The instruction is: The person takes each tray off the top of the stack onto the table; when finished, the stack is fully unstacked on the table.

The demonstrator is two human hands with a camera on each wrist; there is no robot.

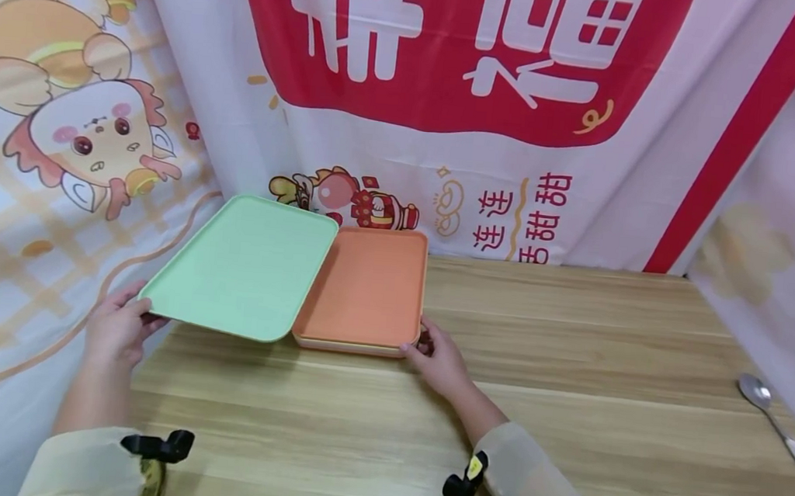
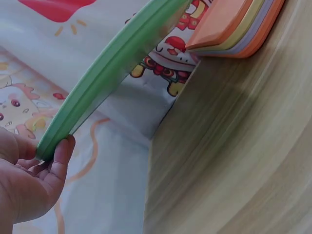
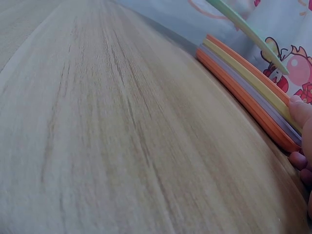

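Sleeves of pale cloth cover both forearms at the near edge of the light wooden table (image 1: 571, 355), and each wrist carries a small black clip. The left hand (image 1: 114, 328) is at the left edge of this table, its fingers and thumb curled round the near left corner of a flat mint-green plastic tray (image 1: 242, 267); in the left wrist view the thumb (image 2: 61, 158) presses on the rim of this tray. The green tray is lifted and tilted, with its right side over the left part of a stack of trays (image 1: 366, 292) and its left side out past the table edge. The right hand (image 1: 441, 360) is on the table at the near right corner of the stack, and the fingertips (image 3: 302, 111) touch the side of it; I cannot tell if they grip it or only rest against it. The stack lies flat on the table near the back, an orange tray on top, and the wrist views show yellow, lilac and orange layers under it. A metal spoon (image 1: 778, 434) lies well apart, at the right edge of the table. Behind the table hangs a printed cloth backdrop (image 1: 452, 89) with red and white characters and cartoon figures.
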